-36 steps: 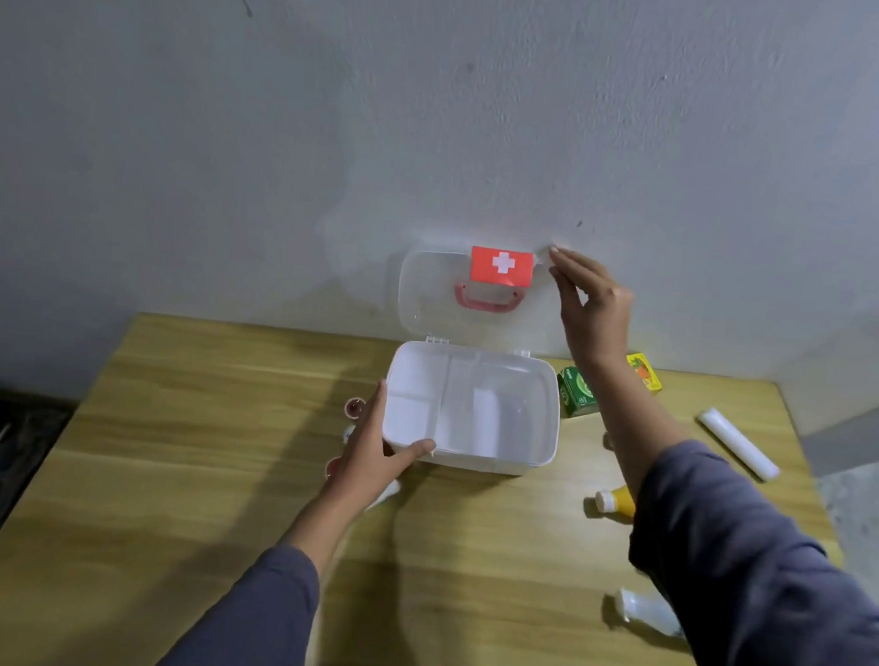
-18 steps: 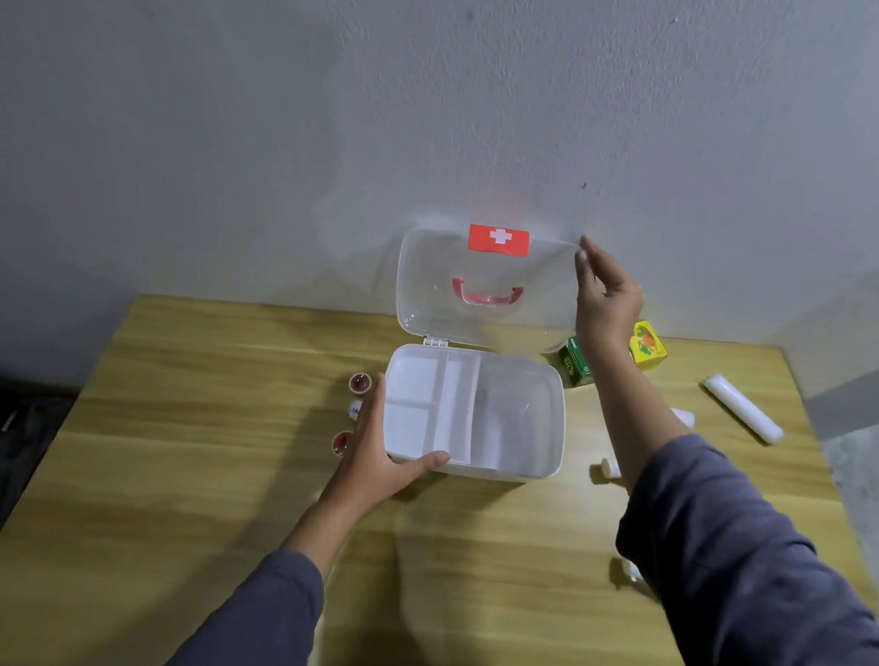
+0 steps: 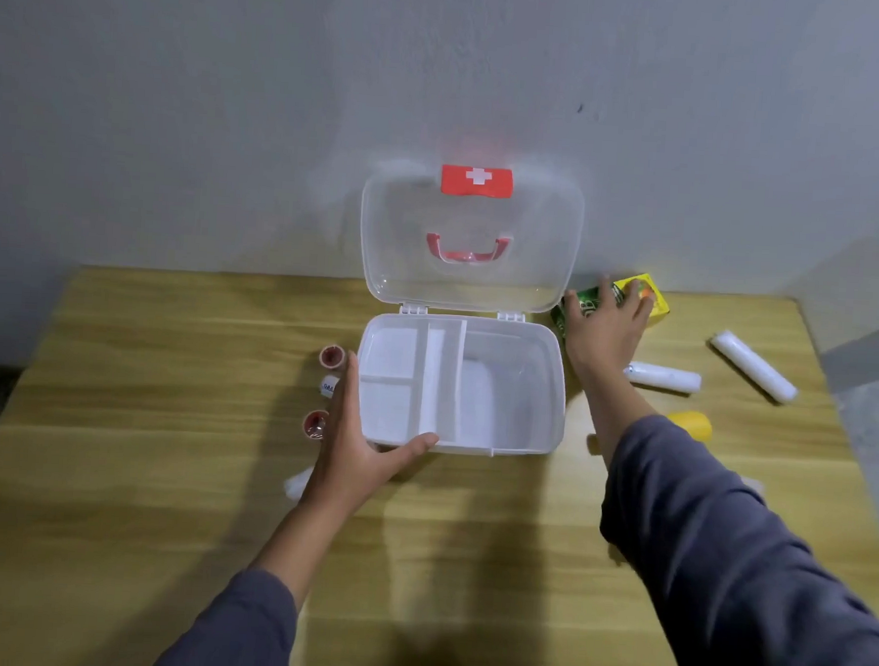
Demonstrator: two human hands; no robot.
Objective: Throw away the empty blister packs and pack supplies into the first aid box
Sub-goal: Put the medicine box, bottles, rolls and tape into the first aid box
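The white plastic box (image 3: 506,388) sits open on the wooden table (image 3: 164,419) (clear lid up). The left hand (image 3: 363,446) clasps its rounded front-left corner; the right hand (image 3: 605,327), fingers spread, lies on the green carton (image 3: 583,303).

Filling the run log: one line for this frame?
box: open, empty | left hand: steadying box | right hand: on green carton | packed: nothing

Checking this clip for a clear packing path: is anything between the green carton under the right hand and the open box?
Nothing visible. The right hand lies on the green carton, just right of the box. The lid stands open against the wall, and the big right compartment looks empty; only the box's low side wall lies between.
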